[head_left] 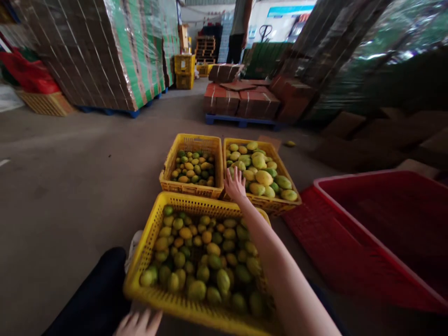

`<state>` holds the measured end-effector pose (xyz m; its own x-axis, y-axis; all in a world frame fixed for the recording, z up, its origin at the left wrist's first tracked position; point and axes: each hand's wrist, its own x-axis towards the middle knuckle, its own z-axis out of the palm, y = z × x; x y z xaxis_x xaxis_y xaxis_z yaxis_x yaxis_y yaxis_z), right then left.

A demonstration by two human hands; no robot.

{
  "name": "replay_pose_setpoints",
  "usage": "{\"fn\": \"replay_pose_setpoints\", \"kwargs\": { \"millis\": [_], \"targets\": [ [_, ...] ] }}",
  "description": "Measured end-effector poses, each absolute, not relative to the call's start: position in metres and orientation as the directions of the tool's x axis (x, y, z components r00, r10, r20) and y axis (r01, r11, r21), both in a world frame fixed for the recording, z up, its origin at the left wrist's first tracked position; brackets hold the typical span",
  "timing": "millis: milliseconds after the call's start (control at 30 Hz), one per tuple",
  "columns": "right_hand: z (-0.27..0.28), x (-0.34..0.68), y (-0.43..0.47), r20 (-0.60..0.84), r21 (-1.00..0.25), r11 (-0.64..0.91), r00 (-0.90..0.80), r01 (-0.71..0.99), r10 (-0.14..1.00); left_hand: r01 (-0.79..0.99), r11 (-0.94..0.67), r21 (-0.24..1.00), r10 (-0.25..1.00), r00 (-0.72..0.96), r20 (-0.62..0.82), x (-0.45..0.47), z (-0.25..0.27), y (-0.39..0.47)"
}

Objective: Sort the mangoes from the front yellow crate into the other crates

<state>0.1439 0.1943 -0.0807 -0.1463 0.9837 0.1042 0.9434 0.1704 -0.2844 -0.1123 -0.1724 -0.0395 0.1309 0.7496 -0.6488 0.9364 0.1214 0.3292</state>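
**Right hand reaches over three crates of yellow and green fruit**

A right hand (235, 184) extends to the middle of the frame, its forearm crossing the right part of a large yellow near crate (182, 310). Its grip is apart, with the fingers spread over the left front corner of the upper-right crate (269, 204); whether the fingertips touch the fruit there cannot be told. The left hand (138, 324) shows at the bottom edge, left of centre, just beside the front wall of the near crate. It is blurred and partly cut off, so the state of its grip cannot be told.

The near crate, at lower centre, contains many small green and yellow-orange fruits (197, 290). Beyond it, the upper-left crate (191, 190) holds similar small ones, while the upper-right crate has larger, paler fruits (263, 178). These two crates stand side by side on the floor (70, 186).

A large red bin (336, 238) fills the right side of the frame. One loose yellow fruit (290, 143) lies on the floor, right of centre. Dark trousers (94, 294) show at lower left. Cartons (259, 102) sit on a blue pallet (241, 122) at upper centre, with a standing person (238, 32) behind them.
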Motion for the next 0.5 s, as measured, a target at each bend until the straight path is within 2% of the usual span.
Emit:
{"fn": "replay_pose_setpoints", "kwargs": {
  "millis": [133, 200, 233, 300, 333, 400, 500],
  "targets": [
    [-0.079, 0.161, 0.096, 0.096, -0.250, 0.333, -0.319, 0.909, 0.943, 0.965, 0.053, 0.255, 0.736, 0.135, -0.664, -0.108, 0.016, -0.205],
    [-0.091, 0.169, 0.038, 0.011, -0.330, 0.374, -0.393, 0.867, 0.920, 0.973, -0.005, 0.231, 0.741, 0.158, -0.652, -0.104, 0.032, -0.207],
    [-0.099, 0.173, 0.010, -0.067, -0.438, 0.336, -0.403, 0.834, 0.913, 0.972, -0.025, 0.234, 0.745, 0.174, -0.644, -0.102, 0.035, -0.207],
    [-0.118, 0.177, -0.033, -0.280, -0.669, 0.094, -0.368, 0.737, 0.887, 0.965, -0.056, 0.257, 0.754, 0.210, -0.622, -0.101, 0.035, -0.209],
    [-0.127, 0.177, -0.048, -0.391, -0.730, -0.069, -0.333, 0.680, 0.858, 0.960, -0.070, 0.270, 0.755, 0.228, -0.615, -0.102, 0.033, -0.211],
    [-0.142, 0.175, -0.063, -0.557, -0.738, -0.330, -0.256, 0.589, 0.790, 0.955, -0.097, 0.281, 0.748, 0.256, -0.612, -0.105, 0.027, -0.216],
    [-0.153, 0.164, -0.057, -0.653, -0.713, -0.517, -0.181, 0.474, 0.735, 0.959, -0.111, 0.260, 0.745, 0.254, -0.617, -0.113, 0.023, -0.222]
  ]
}}
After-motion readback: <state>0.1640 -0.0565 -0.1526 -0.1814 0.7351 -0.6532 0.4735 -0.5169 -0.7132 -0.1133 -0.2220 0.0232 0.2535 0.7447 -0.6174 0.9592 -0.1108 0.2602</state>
